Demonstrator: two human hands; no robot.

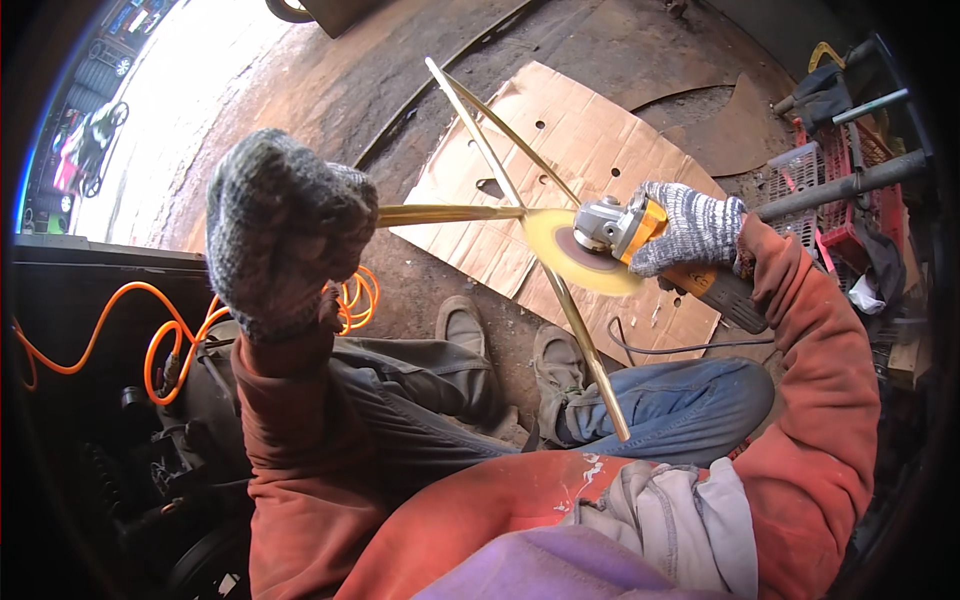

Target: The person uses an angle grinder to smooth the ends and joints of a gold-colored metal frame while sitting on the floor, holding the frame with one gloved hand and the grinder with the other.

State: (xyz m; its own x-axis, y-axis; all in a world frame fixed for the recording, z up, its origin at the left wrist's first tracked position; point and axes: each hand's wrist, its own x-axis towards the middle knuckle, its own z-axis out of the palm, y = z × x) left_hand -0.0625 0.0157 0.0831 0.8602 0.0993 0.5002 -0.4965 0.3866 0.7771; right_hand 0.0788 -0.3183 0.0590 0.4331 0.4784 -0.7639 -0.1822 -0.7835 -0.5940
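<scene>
Left grip (290, 225) clamped on golden rod (445, 214), right grip (692, 228) wrapped around grinder (640, 230); cardboard (600, 130) beneath

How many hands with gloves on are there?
2: the gloved left hand, which holds a gold-coloured tube, and the gloved right hand, which grips the angle grinder.

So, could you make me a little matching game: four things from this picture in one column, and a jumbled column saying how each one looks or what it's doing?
1. Left hand
2. Right hand
3. Cardboard
4. Hose

A. Orange, looped
B. Gripping a gold bar
C. Lying on the floor
D. Holding the grinder

Pairs: 1-B; 2-D; 3-C; 4-A
</scene>
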